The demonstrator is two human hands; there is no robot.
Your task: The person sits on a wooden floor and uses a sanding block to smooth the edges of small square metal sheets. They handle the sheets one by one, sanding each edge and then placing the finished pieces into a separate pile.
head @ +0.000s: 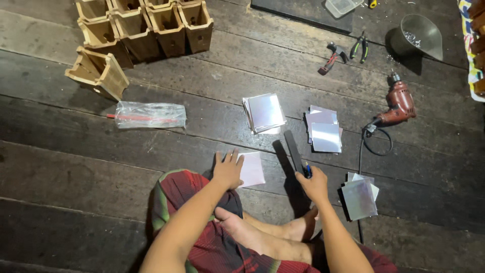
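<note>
Sheet (pixel 251 169), a small shiny square, lies flat on the wood floor (pixel 76 167) near the middle of the frame, a bit low. The left hand (pixel 228 169) rests on its left edge with fingers spread flat, hiding part of it. The right hand (pixel 314 184) is just right of it, fingers curled tight around a dark flat bar (pixel 293 150) that points up and away; a bit of blue shows at the grip, too small to make out. More shiny sheets sit in stacks: one stack (pixel 264 112) above the hands, one (pixel 324 130) to its right, one (pixel 359 196) at lower right. A red drill (pixel 398 105) lies at the right, its cord running down. Pliers (pixel 344 52) lie above it, and a metal bowl (pixel 419 33) sits at upper right. Wood boxes (pixel 146 28) are at upper left, cut off by the top edge. A clear bag (pixel 150 115) lies below them; what is inside is hard to tell.
</note>
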